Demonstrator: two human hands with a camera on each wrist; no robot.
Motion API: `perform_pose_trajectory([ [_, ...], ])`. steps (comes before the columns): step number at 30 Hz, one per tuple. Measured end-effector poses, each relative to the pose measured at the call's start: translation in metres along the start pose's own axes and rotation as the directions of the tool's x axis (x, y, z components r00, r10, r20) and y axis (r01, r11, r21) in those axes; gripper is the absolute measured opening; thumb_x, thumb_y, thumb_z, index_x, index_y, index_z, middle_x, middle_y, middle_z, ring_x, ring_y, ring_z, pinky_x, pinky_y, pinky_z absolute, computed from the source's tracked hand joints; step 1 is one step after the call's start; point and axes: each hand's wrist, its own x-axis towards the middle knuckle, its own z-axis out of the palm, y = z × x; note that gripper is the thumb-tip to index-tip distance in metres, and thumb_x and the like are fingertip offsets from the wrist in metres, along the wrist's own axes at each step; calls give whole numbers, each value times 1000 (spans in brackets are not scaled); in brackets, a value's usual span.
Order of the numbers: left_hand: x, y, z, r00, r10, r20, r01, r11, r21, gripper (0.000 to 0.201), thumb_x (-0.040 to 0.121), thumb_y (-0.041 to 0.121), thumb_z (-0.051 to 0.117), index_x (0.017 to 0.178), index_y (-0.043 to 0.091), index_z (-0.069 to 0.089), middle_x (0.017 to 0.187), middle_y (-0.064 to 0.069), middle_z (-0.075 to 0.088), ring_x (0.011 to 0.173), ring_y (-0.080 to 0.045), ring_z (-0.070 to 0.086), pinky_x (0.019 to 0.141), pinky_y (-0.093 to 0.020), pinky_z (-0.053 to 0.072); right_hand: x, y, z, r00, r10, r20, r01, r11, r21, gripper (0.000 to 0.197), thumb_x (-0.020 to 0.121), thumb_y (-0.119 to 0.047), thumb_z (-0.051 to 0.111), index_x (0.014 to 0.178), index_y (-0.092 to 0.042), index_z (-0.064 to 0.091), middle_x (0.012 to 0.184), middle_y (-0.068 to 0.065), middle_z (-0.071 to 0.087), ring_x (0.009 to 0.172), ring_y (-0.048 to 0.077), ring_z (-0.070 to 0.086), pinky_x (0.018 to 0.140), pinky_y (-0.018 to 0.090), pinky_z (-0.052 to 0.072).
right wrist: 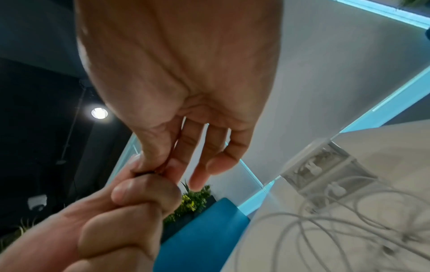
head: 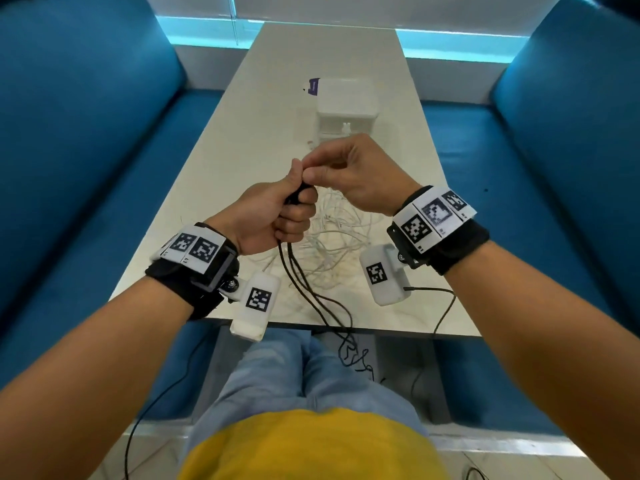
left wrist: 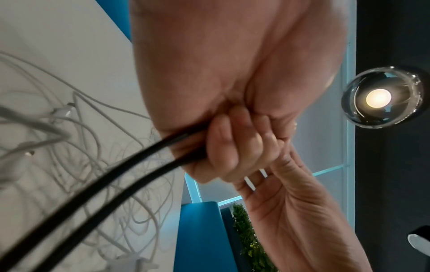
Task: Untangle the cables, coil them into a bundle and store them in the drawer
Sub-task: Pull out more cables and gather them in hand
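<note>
My left hand (head: 294, 209) grips a bundle of black cable (head: 311, 296) in its fist above the white table (head: 242, 133). The cable's strands hang from the fist over the near edge toward my lap. In the left wrist view the fingers (left wrist: 228, 147) curl round the black cable (left wrist: 116, 176). My right hand (head: 310, 168) meets the top of that fist. Its thumb and forefinger pinch a thin red tie (right wrist: 173, 147) just above the cable's end; its other fingers are spread. A tangle of white cables (head: 339, 237) lies on the table under both hands.
A small white drawer unit (head: 346, 109) stands on the table beyond the hands, also seen as the drawer unit (right wrist: 325, 173). A purple-and-white item (head: 313, 86) lies behind it. Blue sofas (head: 86, 150) flank the table. Thin black camera leads hang off the near edge.
</note>
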Motion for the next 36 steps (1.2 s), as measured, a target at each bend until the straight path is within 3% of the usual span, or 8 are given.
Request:
perform_pose_trajectory([
  [5, -7, -17, -23, 990, -16, -141, 9, 999, -52, 51, 89, 66, 31, 66, 22, 42, 56, 8, 20, 50, -9, 12, 45, -23, 11, -17, 28, -20, 948, 315, -38, -312, 907, -283, 17, 92, -26, 63, 100, -14, 70, 78, -1, 69, 73, 10, 65, 57, 14, 45],
  [8, -12, -23, -32, 981, -4, -196, -14, 996, -93, 50, 93, 63, 32, 69, 22, 44, 58, 7, 20, 52, -10, 10, 46, -23, 12, -46, 69, -53, 770, 628, -114, -618, 689, -380, 19, 94, -26, 60, 101, -10, 67, 83, 7, 69, 69, 16, 65, 58, 24, 51],
  [12, -6, -25, -20, 981, 21, -191, -39, 995, -89, 39, 100, 49, 35, 74, 21, 44, 58, 7, 21, 48, -8, 16, 42, -19, 18, -84, 119, -75, 529, 782, -328, -821, 375, -431, 26, 91, -28, 62, 91, -3, 66, 79, 11, 70, 65, 25, 65, 71, 37, 57],
  [17, 14, -31, 10, 992, 30, -123, -32, 999, -12, 35, 101, 42, 37, 76, 19, 42, 54, 9, 25, 45, -6, 19, 41, -19, 18, -106, 143, -71, 430, 775, -463, -873, 226, -432, 54, 75, -62, 65, 79, -8, 57, 83, 12, 66, 72, 30, 67, 57, 29, 48],
  [22, 25, -41, 29, 992, 15, -129, -10, 999, 38, 30, 101, 38, 42, 80, 17, 48, 56, 8, 25, 46, -7, 19, 41, -19, 17, -98, 138, -59, 424, 792, -439, -898, 303, -319, 61, 70, -67, 68, 85, -9, 60, 79, 10, 68, 68, 27, 65, 54, 27, 43],
  [28, 22, -42, 30, 988, 22, -155, -19, 1000, 20, 31, 101, 38, 42, 77, 18, 44, 55, 8, 26, 46, -7, 20, 41, -19, 19, -86, 134, -42, 507, 727, -462, -857, 369, -360, 26, 85, -26, 63, 96, -3, 62, 96, 14, 66, 85, 32, 63, 61, 28, 45],
  [30, 19, -43, 26, 982, 19, -188, -21, 1000, -8, 32, 101, 39, 42, 77, 18, 43, 55, 7, 26, 46, -7, 19, 43, -20, 17, -80, 127, -41, 544, 682, -488, -837, 481, -260, 23, 87, -24, 55, 93, -4, 62, 93, 14, 68, 86, 31, 67, 73, 34, 54],
  [36, 21, -48, 19, 971, -5, -240, -43, 980, -193, 36, 101, 44, 35, 77, 19, 47, 55, 6, 27, 44, -7, 20, 42, -21, 16, -68, 58, -11, 763, 466, -448, -438, 883, 172, 10, 90, -10, 61, 94, -12, 53, 76, 7, 68, 63, 14, 65, 55, 20, 47],
])
